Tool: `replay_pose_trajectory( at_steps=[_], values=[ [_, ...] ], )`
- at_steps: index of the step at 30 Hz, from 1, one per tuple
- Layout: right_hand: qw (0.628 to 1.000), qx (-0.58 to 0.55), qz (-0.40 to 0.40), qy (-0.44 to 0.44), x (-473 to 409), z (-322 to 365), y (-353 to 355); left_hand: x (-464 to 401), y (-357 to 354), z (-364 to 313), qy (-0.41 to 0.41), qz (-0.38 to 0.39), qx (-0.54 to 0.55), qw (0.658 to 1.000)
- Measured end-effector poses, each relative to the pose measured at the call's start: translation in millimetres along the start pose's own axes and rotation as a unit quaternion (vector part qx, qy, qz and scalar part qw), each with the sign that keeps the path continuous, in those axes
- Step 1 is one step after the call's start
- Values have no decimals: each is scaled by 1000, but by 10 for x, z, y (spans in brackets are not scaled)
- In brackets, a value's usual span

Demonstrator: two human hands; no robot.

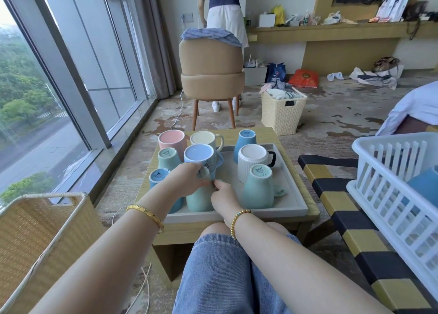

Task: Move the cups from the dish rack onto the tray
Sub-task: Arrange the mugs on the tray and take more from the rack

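The left hand grips the top of an upturned mint-green cup standing at the near left of the grey tray, while the right hand touches the cup's right side, fingers curled and forefinger extended. Other upturned cups crowd the tray's far and left parts. The white dish rack, near right, holds a blue cup.

Soft, even daylight from the window at left. Weak shadows; wide-angle bending toward edges, slight blur overall
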State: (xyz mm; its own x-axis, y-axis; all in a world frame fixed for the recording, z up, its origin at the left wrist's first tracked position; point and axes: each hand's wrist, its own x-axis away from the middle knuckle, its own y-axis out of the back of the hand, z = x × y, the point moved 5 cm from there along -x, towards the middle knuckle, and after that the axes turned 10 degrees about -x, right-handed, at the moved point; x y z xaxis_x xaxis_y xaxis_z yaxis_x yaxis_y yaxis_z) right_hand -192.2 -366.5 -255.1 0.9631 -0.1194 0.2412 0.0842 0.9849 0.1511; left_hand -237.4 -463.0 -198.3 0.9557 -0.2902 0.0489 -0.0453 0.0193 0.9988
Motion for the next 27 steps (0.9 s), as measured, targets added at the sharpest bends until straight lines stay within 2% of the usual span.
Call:
replay_pose_trajectory(
  at_steps=[5, 10, 12, 16, 19, 22, 27],
  values=[
    [1000, 1, 11, 19, 10, 2, -3, 3, 51, -3, 0, 2, -14, 1000],
    [999, 16, 39, 20, -1, 32, 1, -59, 84, 36, 9, 36, 1, 999],
    [999, 29, 10, 35, 6, 77, 10, -62, 97, 40, 13, 21, 4, 1000],
    [985, 45, -108, 129, 12, 320, 151, -82, 293, 28, 30, -115, 55, 991],
    [972, 37, -153, 176, -100, 547, 371, -205, 448, -77, 10, -170, 67, 983],
    [969, 21, -176, 172, -304, 658, 659, -391, 508, -224, -7, -173, 70, 982],
    [961, 16, -226, 155, -674, 673, 1103, -772, 399, -474, -29, -125, 27, 991]
  ],
)
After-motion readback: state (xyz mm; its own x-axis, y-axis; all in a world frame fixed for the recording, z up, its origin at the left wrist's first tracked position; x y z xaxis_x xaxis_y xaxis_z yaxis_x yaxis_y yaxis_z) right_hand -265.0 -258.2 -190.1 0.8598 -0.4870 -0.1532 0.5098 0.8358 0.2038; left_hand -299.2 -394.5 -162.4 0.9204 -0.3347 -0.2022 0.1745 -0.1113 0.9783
